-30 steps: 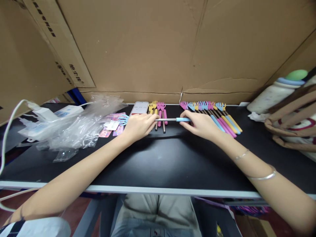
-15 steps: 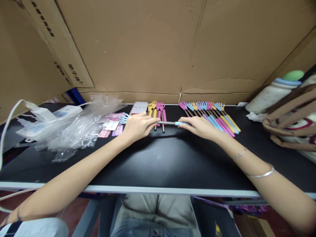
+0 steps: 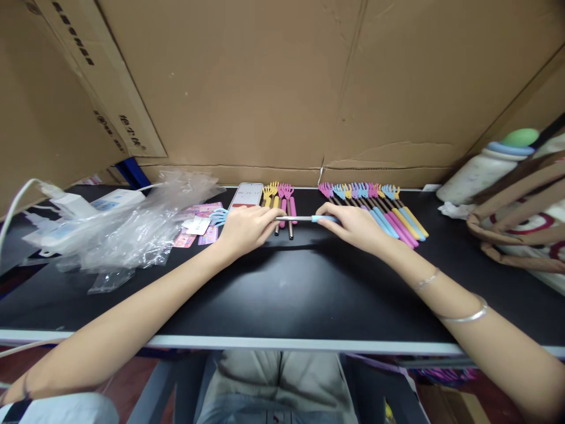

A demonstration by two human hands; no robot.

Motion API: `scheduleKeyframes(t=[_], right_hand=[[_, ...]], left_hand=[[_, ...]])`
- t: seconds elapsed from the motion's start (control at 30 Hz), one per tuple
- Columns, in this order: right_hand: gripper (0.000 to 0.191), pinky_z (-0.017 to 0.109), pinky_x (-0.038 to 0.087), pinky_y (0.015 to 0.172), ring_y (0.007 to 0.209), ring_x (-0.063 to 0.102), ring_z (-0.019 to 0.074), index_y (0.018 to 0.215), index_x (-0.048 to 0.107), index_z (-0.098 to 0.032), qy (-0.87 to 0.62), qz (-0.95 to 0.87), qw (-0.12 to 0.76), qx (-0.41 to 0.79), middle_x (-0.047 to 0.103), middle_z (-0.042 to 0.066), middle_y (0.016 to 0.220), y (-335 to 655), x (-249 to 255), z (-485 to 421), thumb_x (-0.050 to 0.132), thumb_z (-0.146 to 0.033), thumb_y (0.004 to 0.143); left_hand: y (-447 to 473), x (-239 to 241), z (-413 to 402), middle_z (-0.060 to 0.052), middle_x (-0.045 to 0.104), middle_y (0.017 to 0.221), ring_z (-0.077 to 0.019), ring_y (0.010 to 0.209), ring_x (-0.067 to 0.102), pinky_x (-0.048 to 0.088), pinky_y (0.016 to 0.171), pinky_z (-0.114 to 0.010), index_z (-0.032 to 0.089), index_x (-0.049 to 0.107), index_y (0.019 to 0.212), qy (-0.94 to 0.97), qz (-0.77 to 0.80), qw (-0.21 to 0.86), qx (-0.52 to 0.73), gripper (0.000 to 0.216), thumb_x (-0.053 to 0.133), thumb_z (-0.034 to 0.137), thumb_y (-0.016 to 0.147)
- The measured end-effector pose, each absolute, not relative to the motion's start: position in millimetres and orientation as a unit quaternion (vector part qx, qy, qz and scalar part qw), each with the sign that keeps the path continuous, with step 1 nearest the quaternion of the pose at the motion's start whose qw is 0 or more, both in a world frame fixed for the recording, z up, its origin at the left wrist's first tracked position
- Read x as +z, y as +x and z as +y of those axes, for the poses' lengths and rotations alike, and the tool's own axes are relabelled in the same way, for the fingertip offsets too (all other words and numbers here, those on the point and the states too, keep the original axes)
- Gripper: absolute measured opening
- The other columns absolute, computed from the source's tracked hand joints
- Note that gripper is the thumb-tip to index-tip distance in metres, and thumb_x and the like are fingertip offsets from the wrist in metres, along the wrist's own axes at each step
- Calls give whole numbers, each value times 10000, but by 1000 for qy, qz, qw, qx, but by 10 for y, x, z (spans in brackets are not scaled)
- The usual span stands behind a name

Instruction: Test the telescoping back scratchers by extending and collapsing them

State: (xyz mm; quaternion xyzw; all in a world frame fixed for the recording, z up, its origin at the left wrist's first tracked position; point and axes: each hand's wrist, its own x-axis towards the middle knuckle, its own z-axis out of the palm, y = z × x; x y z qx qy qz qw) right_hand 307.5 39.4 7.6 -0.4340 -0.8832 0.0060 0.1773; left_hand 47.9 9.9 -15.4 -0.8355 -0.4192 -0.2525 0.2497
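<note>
A blue back scratcher (image 3: 296,218) with a thin metal shaft lies level between my two hands, just above the black table (image 3: 282,288). My left hand (image 3: 245,227) is closed round the shaft near its blue claw end, which pokes out to the left. My right hand (image 3: 353,224) pinches the blue handle end. Behind my left hand lie a few yellow and pink scratchers (image 3: 282,200). A fanned row of several pink, blue and yellow scratchers (image 3: 375,206) lies behind my right hand.
A phone (image 3: 245,195) lies beside the short row. Crumpled clear plastic bags (image 3: 128,227), small pink cards (image 3: 194,227) and a white power strip (image 3: 79,203) with cable are at the left. A bottle (image 3: 485,168) and a striped bag (image 3: 521,218) stand right. Cardboard walls the back.
The hands have barely shifted. The visible metal shaft between them seems slightly shorter than a second ago, with the right hand a little closer to the left.
</note>
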Motion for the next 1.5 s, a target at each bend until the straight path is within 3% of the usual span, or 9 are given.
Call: scheduleKeyframes(t=[0.2,0.4,0.53,0.73,0.83,1.13,1.37,1.5], right_hand=[[290,241,330,594,684,598,127,954,609,-207,-390,-884,206,-155,682,10,818,3074,72,386,463,-453,909],[397,249,347,622,772,629,147,989,626,-213,-363,-897,193,-160,698,27,899,3098,5,422,343,-488,950],[405,244,328,608,728,614,149,1020,628,-233,-398,-898,161,-93,692,20,873,3085,-7,418,325,-492,952],[427,228,337,622,631,534,117,904,639,-182,-382,-907,81,155,620,14,717,3056,93,415,306,-445,955],[453,234,347,632,630,525,117,891,635,-156,-370,-903,70,207,610,23,718,3052,97,421,304,-460,948],[387,253,317,612,735,603,157,1027,608,-228,-432,-882,166,-92,689,25,900,3027,81,339,376,-520,922],[409,257,351,648,827,623,162,968,613,-208,-393,-891,184,-136,691,39,925,3056,66,354,338,-510,944],[404,258,355,655,827,626,164,1011,606,-228,-402,-892,179,-100,692,27,952,3062,21,378,322,-508,949]], left_hand=[[508,-179,74,4,711,850,-138,677,643,277,489,-255,248,623,1100,-833,-433,234,-252,260,423,349,968],[474,-185,99,29,681,765,-125,642,613,262,485,-245,310,653,1106,-834,-438,209,-261,249,462,363,955],[460,-175,109,11,657,712,-126,617,579,251,485,-255,303,675,1092,-833,-425,234,-264,260,463,357,952],[466,-189,105,10,657,706,-141,672,569,284,502,-257,309,671,1103,-852,-378,274,-235,251,483,295,937],[474,-202,106,9,666,718,-139,670,580,302,504,-261,301,673,1094,-855,-373,268,-240,251,480,298,934],[485,-188,102,22,707,807,-129,650,628,283,484,-253,276,657,1069,-835,-416,236,-271,241,460,335,945],[467,-165,111,15,670,715,-127,595,597,246,472,-249,287,673,1068,-832,-411,249,-279,256,459,359,947],[445,-182,130,5,649,686,-121,587,580,244,473,-249,292,685,1066,-833,-402,255,-283,278,439,365,959]])
